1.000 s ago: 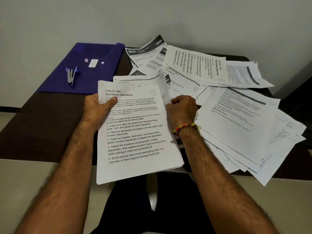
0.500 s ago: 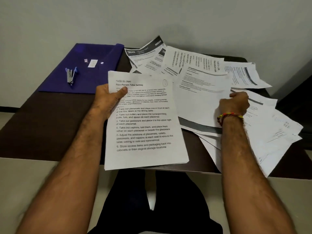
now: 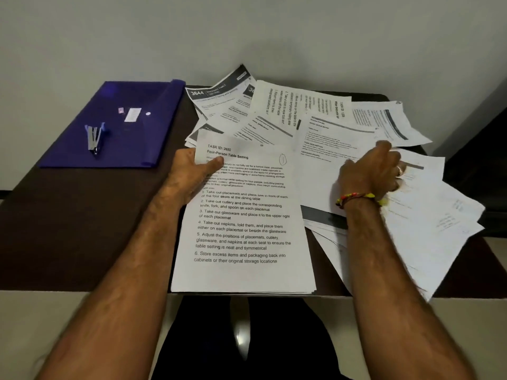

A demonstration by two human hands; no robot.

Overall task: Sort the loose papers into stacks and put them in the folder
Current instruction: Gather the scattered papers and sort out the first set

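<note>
Your left hand (image 3: 192, 178) pinched a stack of sheets (image 3: 241, 223) at its upper left corner, thumb pressed across the printed face and the other fingers hidden behind, so the pile stayed squared and readable with "Four-Person Table Setting" on top. You held it at the near edge of the dark table (image 3: 82, 215), its lower end reaching that edge, which kept the sorted pages apart from the mess and left your other hand free. Your right hand (image 3: 370, 174) lay on the loose papers (image 3: 411, 215) spread over the right half of the table, fingers curled down onto a sheet; I could not tell whether it had actually nipped a page or only pressed on it, because the fingertips were blurred and partly hidden. The sheets there overlapped at many angles, some turned sideways, so picking 1 cleanly probably called for sliding it free. The blue folder (image 3: 153, 105) lay flat at the far left, well apart from the papers, with a stapler (image 3: 94, 138) resting on it. I judged the sorting to be at an early stage: 1 stack in hand, most pages unsorted, nothing in the folder as far as could be seen.
</note>
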